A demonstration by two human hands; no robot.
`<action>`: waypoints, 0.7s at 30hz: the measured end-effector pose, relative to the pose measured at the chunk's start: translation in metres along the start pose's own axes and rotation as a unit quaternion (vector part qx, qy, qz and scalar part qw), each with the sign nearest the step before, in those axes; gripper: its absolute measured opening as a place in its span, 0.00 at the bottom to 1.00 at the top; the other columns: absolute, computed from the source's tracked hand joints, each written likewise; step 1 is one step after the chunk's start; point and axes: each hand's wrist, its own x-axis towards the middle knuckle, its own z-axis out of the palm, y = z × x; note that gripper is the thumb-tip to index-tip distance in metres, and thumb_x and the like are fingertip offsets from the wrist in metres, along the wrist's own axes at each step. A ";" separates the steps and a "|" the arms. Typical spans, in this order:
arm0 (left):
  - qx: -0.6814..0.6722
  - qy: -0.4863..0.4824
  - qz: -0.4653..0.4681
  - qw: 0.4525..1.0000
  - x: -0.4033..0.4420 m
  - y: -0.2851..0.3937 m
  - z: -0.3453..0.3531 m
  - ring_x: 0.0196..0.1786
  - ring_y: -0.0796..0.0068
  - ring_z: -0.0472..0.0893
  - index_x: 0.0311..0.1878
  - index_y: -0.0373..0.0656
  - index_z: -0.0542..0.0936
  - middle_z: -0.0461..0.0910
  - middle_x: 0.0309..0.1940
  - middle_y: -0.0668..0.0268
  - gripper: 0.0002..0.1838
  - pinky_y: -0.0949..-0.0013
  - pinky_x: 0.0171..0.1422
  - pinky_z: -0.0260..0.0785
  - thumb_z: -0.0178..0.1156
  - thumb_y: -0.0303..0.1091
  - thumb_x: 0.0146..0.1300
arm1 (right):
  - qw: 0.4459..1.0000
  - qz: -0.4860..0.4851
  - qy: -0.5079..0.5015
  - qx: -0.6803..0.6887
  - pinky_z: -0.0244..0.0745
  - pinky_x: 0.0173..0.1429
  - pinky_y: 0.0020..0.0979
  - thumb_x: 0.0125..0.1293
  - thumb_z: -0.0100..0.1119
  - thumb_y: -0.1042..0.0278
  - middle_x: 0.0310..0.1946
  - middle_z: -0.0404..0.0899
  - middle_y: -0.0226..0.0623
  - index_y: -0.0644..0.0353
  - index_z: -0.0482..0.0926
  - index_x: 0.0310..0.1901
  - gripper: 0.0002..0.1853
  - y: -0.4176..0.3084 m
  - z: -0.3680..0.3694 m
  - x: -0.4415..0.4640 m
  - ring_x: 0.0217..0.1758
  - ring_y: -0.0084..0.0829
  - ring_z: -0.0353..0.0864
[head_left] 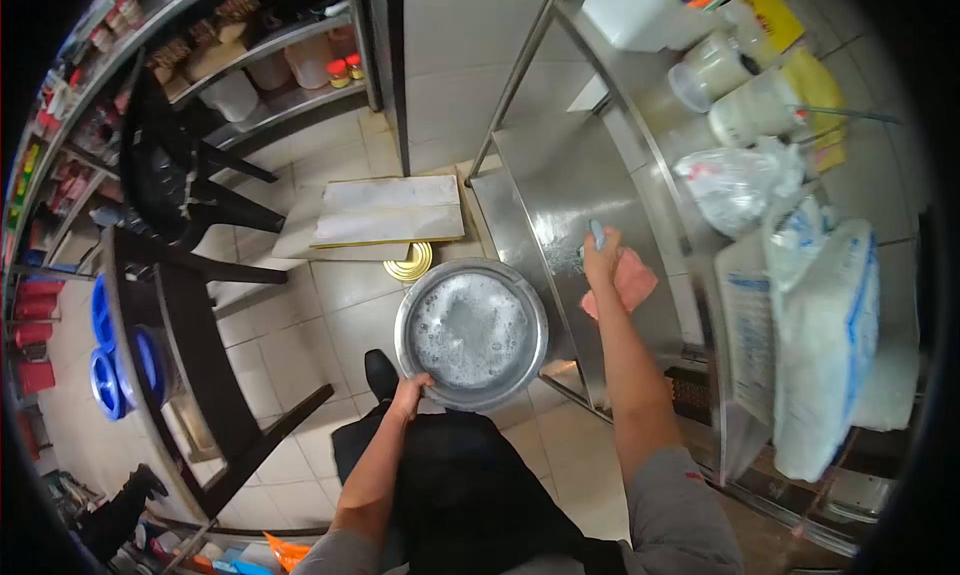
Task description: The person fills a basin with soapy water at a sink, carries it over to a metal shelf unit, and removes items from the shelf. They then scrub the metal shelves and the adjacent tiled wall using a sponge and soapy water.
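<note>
Pink cloth (634,279) hangs out beside the right hand (602,255), over the smooth steel lower shelf (545,180) of a metal bench (655,105). That hand's grip is closed around a light-blue object (597,232) (too small here to name with confidence), held against or just above the shelf; whether the fingers also pinch the cloth, I cannot tell. Pale wet-looking marks show on the steel next to it.

At the left hand (408,395), the grip is pinching the near rim of a wide steel basin (540,325), in front of the person's black apron (460,475). Cloudy, frothy-looking liquid sits inside it. Near its far side, a round gold lid (410,263) lies on the tiled floor (360,325), with flat pale boards (390,210) just beyond. Full plastic bags (740,185) rest on the bench.
</note>
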 end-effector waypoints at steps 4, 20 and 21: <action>0.016 -0.013 -0.046 0.999 0.098 -0.032 -0.025 0.36 0.69 0.74 0.48 0.36 0.72 0.75 0.35 0.64 0.23 0.65 0.43 0.67 0.58 0.30 0.45 | 0.990 -0.114 0.021 -0.084 0.59 0.62 0.49 0.61 0.58 0.56 0.52 0.67 0.59 0.56 0.68 0.56 0.24 0.015 0.047 0.011 0.60 0.56 0.62; 0.108 -0.113 -0.008 0.988 0.329 -0.097 -0.057 0.37 0.72 0.74 0.38 0.34 0.77 0.78 0.33 0.65 0.13 0.68 0.45 0.67 0.57 0.31 0.49 | 0.952 -0.242 0.049 -0.183 0.53 0.66 0.45 0.68 0.49 0.54 0.57 0.66 0.48 0.54 0.68 0.58 0.21 0.053 0.101 0.066 0.62 0.50 0.61; 0.118 -0.134 -0.007 0.984 0.336 -0.094 -0.061 0.37 0.72 0.74 0.38 0.34 0.77 0.78 0.33 0.65 0.13 0.68 0.46 0.67 0.57 0.31 0.49 | 0.950 -0.247 0.050 -0.182 0.53 0.66 0.45 0.68 0.49 0.53 0.58 0.66 0.48 0.54 0.67 0.59 0.22 0.055 0.101 0.066 0.63 0.50 0.60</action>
